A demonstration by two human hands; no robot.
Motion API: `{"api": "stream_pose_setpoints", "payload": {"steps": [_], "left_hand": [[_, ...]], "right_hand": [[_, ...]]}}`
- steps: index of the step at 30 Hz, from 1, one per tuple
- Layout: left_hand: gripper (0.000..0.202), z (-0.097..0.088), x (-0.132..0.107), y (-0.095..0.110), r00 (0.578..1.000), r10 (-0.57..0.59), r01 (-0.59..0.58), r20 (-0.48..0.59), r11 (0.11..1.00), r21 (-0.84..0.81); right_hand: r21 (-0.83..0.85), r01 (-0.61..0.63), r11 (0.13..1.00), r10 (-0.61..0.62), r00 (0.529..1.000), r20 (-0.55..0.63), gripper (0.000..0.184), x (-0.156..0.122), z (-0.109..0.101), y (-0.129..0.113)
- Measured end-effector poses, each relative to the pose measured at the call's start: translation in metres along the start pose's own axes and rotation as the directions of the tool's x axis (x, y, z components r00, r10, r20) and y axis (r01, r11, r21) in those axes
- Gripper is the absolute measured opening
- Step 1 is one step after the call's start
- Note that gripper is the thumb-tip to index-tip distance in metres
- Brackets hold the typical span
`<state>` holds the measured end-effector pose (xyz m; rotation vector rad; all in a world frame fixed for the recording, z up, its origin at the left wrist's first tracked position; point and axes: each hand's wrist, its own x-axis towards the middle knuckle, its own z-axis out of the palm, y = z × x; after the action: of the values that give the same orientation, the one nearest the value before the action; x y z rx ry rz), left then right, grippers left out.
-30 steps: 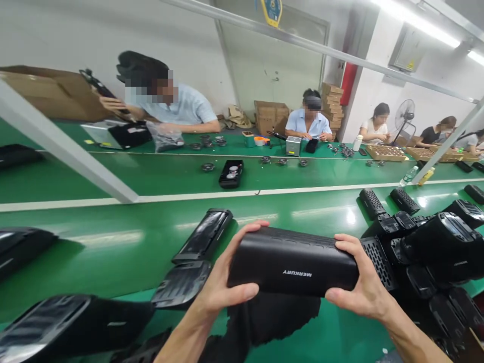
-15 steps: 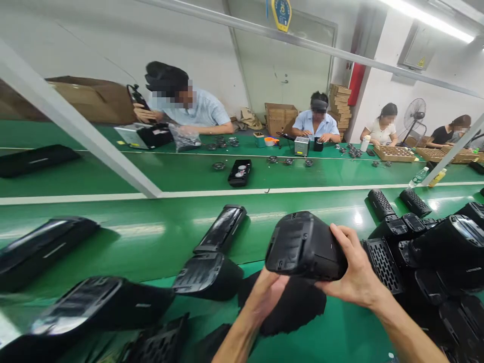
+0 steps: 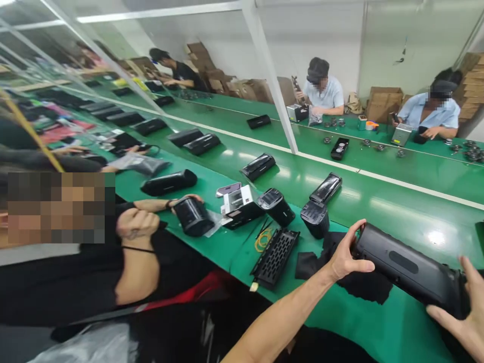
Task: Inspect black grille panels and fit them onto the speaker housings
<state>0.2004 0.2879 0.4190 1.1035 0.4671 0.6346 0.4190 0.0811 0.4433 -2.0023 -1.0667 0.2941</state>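
A long black speaker housing lies across between my two hands at the right, tilted down toward its right end, with an oval panel facing me. My left hand grips its left end, thumb along the near side and fingers over the top. At the other end, my right hand is around the housing, thumb at the lower edge and fingers on the far side, slightly blurred. Below the housing lies a black cloth on the green table. Another speaker housing stands left of my left hand.
A perforated black grille lies nearer the table edge, beside yellow bands. A white-and-black device stands further left. A co-worker's arm is close on the left, another housing in that person's hand. A metal post rises mid-table.
The view has swung left, bringing the neighbouring co-worker into sight. The housing has turned from end-on to lengthwise, and my left hand has gone from under it to its left end.
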Motion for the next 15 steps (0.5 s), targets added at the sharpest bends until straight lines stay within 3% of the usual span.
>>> {"api": "stream_pose_setpoints", "payload": {"steps": [2,4,10,15], "left_hand": [[0.134,-0.006,0.000,0.003,1.000,0.000,0.000,0.030,1.000,-0.014],[0.130,-0.011,0.003,0.008,0.996,-0.029,0.028,0.086,1.000,0.003],[0.111,-0.015,0.007,0.015,0.991,-0.049,0.041,0.123,0.997,0.067],[0.107,-0.017,0.009,0.002,0.996,-0.022,0.011,0.088,0.992,0.124]], "right_hand": [[0.199,-0.239,0.950,0.229,0.971,0.072,0.123,-0.012,0.003,0.003],[0.329,-0.337,0.882,0.316,0.942,0.116,0.122,-0.021,0.010,-0.001],[0.423,-0.205,0.883,0.191,0.979,0.075,0.106,-0.031,0.017,-0.016],[0.416,-0.175,0.892,0.206,0.978,-0.030,0.099,-0.031,0.027,0.002]]}}
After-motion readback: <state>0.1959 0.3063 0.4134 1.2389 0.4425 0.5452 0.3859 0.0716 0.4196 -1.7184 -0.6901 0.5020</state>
